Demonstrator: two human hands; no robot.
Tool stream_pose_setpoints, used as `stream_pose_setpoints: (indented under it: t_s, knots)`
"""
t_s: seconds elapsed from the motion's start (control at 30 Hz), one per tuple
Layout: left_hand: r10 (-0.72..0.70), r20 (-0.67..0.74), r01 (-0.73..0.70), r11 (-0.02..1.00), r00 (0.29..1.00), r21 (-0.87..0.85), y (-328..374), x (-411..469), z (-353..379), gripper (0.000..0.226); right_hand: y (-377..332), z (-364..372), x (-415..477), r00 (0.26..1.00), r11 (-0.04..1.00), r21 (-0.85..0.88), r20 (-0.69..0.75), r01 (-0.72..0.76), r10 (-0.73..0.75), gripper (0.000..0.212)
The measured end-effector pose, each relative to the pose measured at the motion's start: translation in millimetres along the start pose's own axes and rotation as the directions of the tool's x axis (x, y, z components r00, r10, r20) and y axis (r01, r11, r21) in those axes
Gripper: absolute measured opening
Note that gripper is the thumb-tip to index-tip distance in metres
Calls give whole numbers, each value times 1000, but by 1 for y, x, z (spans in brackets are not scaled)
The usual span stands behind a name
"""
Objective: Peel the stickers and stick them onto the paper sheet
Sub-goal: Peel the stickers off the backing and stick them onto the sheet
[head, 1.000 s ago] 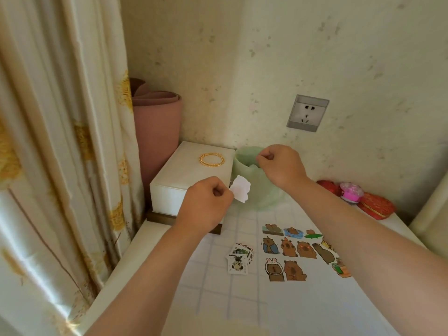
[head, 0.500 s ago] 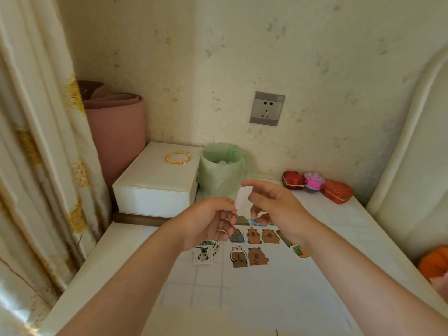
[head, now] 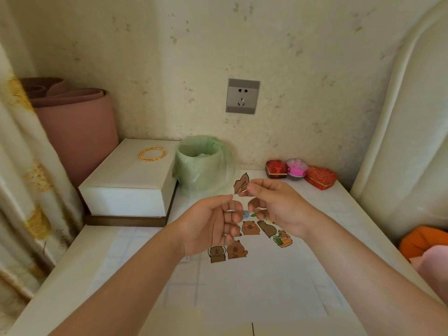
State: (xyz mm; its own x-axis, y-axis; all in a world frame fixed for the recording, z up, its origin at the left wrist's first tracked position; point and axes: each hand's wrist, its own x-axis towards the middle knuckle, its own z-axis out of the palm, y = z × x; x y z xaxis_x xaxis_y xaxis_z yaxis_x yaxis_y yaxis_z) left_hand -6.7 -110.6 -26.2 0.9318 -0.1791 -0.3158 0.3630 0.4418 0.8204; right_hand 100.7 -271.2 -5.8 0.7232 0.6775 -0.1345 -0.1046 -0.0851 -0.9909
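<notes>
Desk (head: 72,270) ran up to the wall behind; its left edge lay beside the curtain (head: 24,190), its right edge against a padded headboard (head: 412,141). Open room: a bare stretch of paper sheet (head: 242,294) below the fingers, toward the person. Both hands were raised above the sheet, nearly meeting. Right hand (head: 278,207) pinched one brown sticker (head: 242,184) between thumb and forefinger, the sticker standing up above the fingers. Left hand (head: 208,226) had its fingers (head: 232,217) loosely curled, one tip at the sticker's lower corner; could not tell whether it gripped anything. Stuck stickers on the sheet, counted: five in plain view below and right of the fingers, among them two brown ones (head: 236,249) lowest down, and at least two more half hidden behind the fingers. Beyond the fingers stood one bin lined with a green bag (head: 202,163). Left of the fingers sat one white box (head: 128,185) carrying one gold bangle (head: 152,154), and behind it one rolled pink mat (head: 77,132). Right of and beyond the fingers, by the wall: two red boxes (head: 321,178) with one pink item (head: 297,167) between them. One wall socket (head: 243,96) above. An orange bundle (head: 424,241) at the far right.
</notes>
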Motion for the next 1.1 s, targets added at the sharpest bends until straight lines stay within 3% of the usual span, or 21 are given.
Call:
stream_pose_setpoints:
  t_s: [0.17,0.23,0.37,0.6,0.73,0.9,1.1]
  knots:
    - [1,-55,-1,1000,998,7,-13,14,10,35,2,-16,-1,984,982,174,-153,-69,96,15]
    - [66,-173,-57,997,983,55,-13,18,13,31,3,-24,-2,974,994,85,-206,-75,91,12]
    - [265,-452,-128,942,852,310,-7,22,17,27,4,-30,-8,978,980,-180,-202,-80,43,10]
    - [429,-388,-78,745,815,662,-10,16,24,14,5,-27,-16,990,922,-386,-138,-42,-13,4]
    - [460,-408,-77,732,788,677,-13,14,22,12,9,-22,-17,984,936,-352,-172,-27,-36,5]
    - [516,-425,-91,708,744,701,-18,5,14,10,17,-7,-18,971,947,-315,-239,-70,-8,23]
    - [521,-427,-84,701,739,708,-23,-22,15,9,17,12,-32,980,967,-249,-201,-52,1,8]
